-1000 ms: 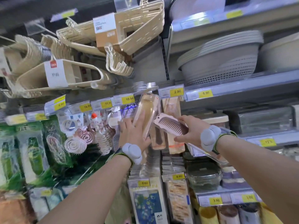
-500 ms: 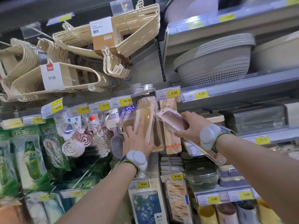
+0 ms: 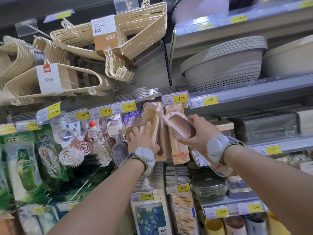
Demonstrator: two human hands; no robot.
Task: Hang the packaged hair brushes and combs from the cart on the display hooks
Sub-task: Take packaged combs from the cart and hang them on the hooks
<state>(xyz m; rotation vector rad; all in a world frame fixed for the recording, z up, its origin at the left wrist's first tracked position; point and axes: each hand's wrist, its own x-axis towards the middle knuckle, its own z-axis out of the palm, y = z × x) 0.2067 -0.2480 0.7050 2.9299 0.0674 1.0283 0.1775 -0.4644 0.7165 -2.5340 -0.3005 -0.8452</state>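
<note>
My left hand (image 3: 144, 138) holds a clear packaged comb (image 3: 151, 119) upright against the hanging row of combs, fingers up its front and thumb at its lower edge. Its top sits just under the price tags at the display hook (image 3: 153, 96). My right hand (image 3: 196, 131) grips a second packaged comb (image 3: 177, 125), pink card with brown teeth, tilted with its top toward the first pack. More packaged combs (image 3: 177, 150) hang behind both. Packaged hair brushes (image 3: 119, 150) hang to the left. The cart is out of view.
Beige hanger bundles (image 3: 118, 39) hang overhead. Stacked grey colander basins (image 3: 223, 68) sit on the shelf (image 3: 254, 92) to the upper right. Yellow price tags (image 3: 181, 98) line the rail. Green packs (image 3: 22, 163) hang at left; boxes and cups fill the lower shelves.
Both hands have drifted slightly right and up along the comb row. The pack in my left hand stands more upright and closer to the hook; the right-hand comb stays tilted beside it.
</note>
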